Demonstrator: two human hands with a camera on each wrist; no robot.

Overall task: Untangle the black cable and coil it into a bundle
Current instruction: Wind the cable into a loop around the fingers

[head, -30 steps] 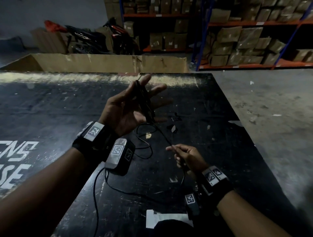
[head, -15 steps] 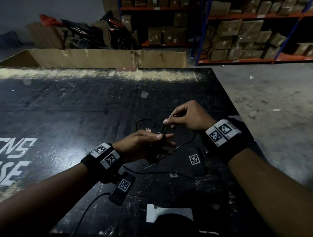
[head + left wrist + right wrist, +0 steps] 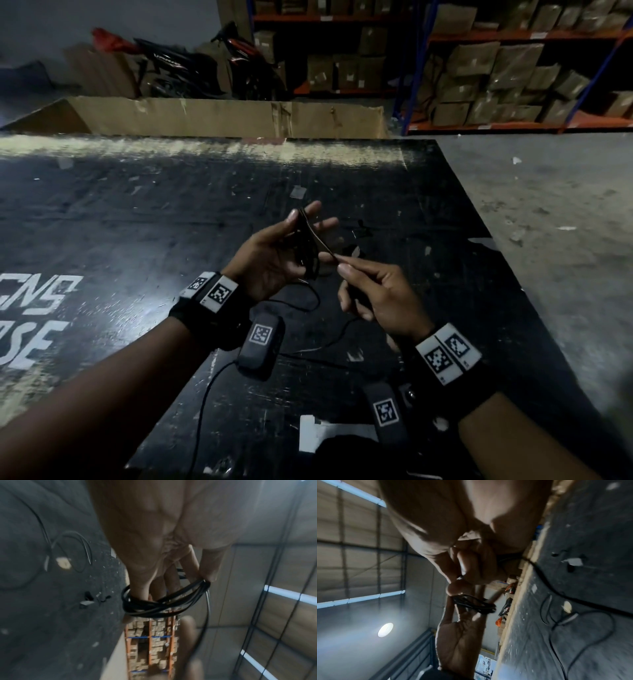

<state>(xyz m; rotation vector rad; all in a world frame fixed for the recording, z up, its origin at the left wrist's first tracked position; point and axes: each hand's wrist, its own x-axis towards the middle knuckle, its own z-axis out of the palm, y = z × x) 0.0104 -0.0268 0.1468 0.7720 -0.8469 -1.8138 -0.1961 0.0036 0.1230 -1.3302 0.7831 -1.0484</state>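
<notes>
The black cable (image 3: 308, 246) is partly wound in several loops round the straight, spread fingers of my left hand (image 3: 274, 253), which is held palm up above the black table (image 3: 171, 222). In the left wrist view the coil (image 3: 163, 604) crosses the fingers (image 3: 171, 574) near their tips. My right hand (image 3: 376, 298) is just right of the coil and pinches a strand of the cable between thumb and forefinger. The loose remainder (image 3: 313, 301) hangs down and trails over the table below both hands. In the right wrist view the coil (image 3: 476, 604) sits just past my pinching fingertips (image 3: 455, 589).
A long cardboard box (image 3: 222, 116) stands behind the table's far edge. Shelves of cartons (image 3: 513, 68) and a motorbike (image 3: 191, 68) are beyond it. Bare concrete floor (image 3: 548, 222) lies right of the table. A white paper (image 3: 325, 431) lies at the near edge.
My left hand turned palm up and rose from the table with the coil. My right hand came back toward me, drawing a strand off the coil's right side.
</notes>
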